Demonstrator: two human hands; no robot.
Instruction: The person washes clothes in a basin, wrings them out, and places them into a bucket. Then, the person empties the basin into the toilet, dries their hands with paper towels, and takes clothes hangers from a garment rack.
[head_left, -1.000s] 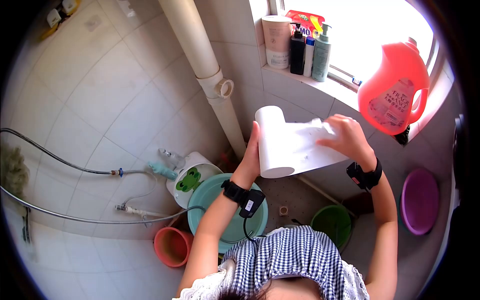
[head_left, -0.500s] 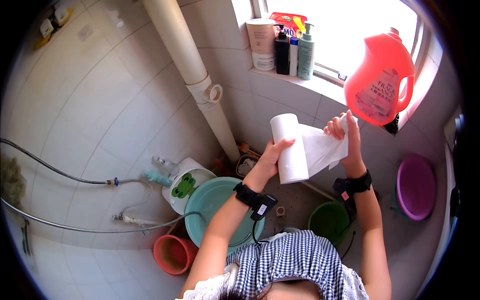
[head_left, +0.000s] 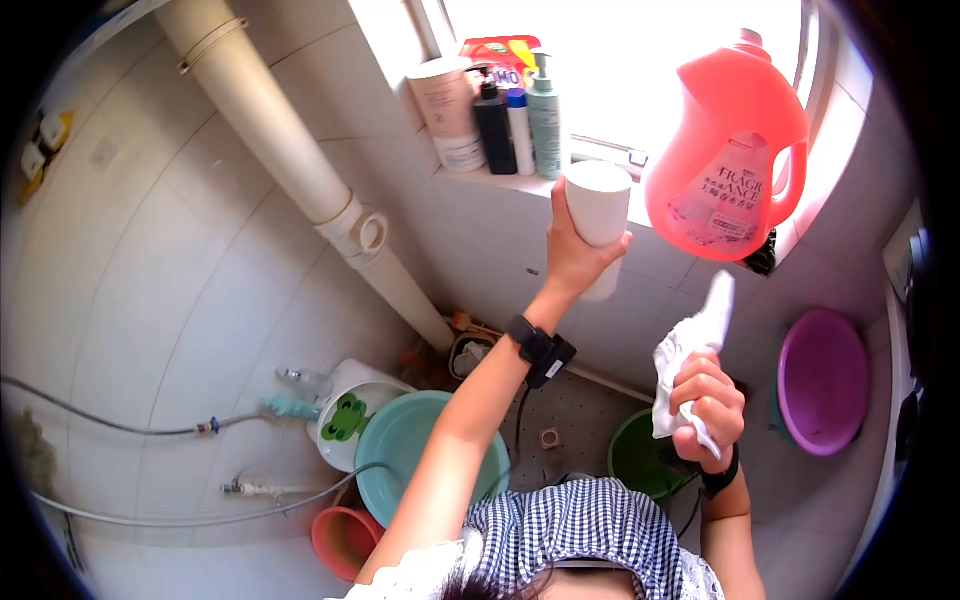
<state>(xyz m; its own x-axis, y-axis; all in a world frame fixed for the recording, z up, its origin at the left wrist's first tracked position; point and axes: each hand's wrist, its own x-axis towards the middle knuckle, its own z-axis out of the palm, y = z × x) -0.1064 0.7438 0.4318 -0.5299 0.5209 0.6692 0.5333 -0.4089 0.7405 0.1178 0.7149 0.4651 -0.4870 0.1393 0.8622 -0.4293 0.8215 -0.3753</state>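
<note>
My left hand (head_left: pixel 578 255) is wrapped round a white paper roll (head_left: pixel 599 205), held upright near the window sill, just left of a large pink detergent jug (head_left: pixel 728 160). The roll's lower end is partly behind my fingers. Lower on the right, my right hand (head_left: pixel 708 405) is closed in a fist on a crumpled white sheet (head_left: pixel 680 345), which sticks up above the fingers. The sheet and the roll are apart.
Bottles and a pink tub (head_left: pixel 447 115) stand on the sill (head_left: pixel 500 184). Below are a teal basin (head_left: pixel 400 440), a frog-printed bucket (head_left: pixel 350 415), a red bucket (head_left: pixel 345 540), a green basin (head_left: pixel 640 455) and a purple basin (head_left: pixel 823 383). A pipe (head_left: pixel 270 120) slants down the wall.
The sheet has come away from the roll and is crumpled in my right hand, which has moved down. My left hand has raised the roll toward the sill. The view has shifted.
</note>
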